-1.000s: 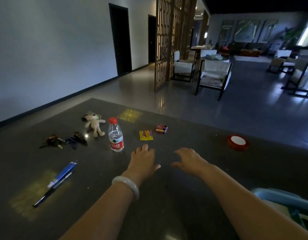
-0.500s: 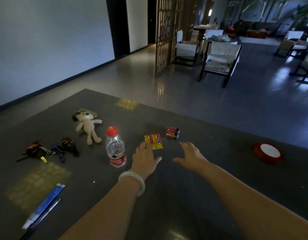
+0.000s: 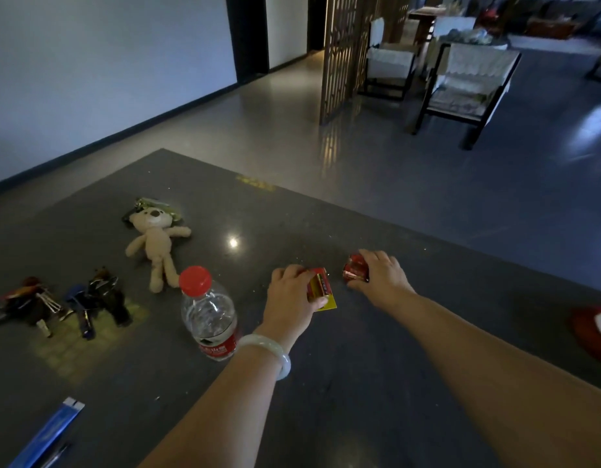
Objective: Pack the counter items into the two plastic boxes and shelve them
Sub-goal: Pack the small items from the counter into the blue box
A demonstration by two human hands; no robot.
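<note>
Our left hand [image 3: 294, 295] pinches the yellow battery card [image 3: 321, 290], its long axis running away from us. Our right hand [image 3: 376, 271] has fingers curled over the red battery pack [image 3: 354, 270] on the desk [image 3: 359, 383].

Left side of counter cluttered, near-centre and right mostly open.

Bare dark counter [image 3: 359, 383] between and under both forearms, open up to the far edge. Water bottle [image 3: 209, 317] stands just beside the left wrist, blocks a sideways sweep left. Past it: plush bear [image 3: 155, 244], two key bunches [image 3: 66, 304], blue pen pack [image 3: 45, 437] at the near-left edge. Right: only a red tape roll [image 3: 594, 327] at the frame edge, well apart from the right arm. Yellow battery card [image 3: 321, 288] and red pack [image 3: 354, 268] sit near each other, narrow gap between.
</note>
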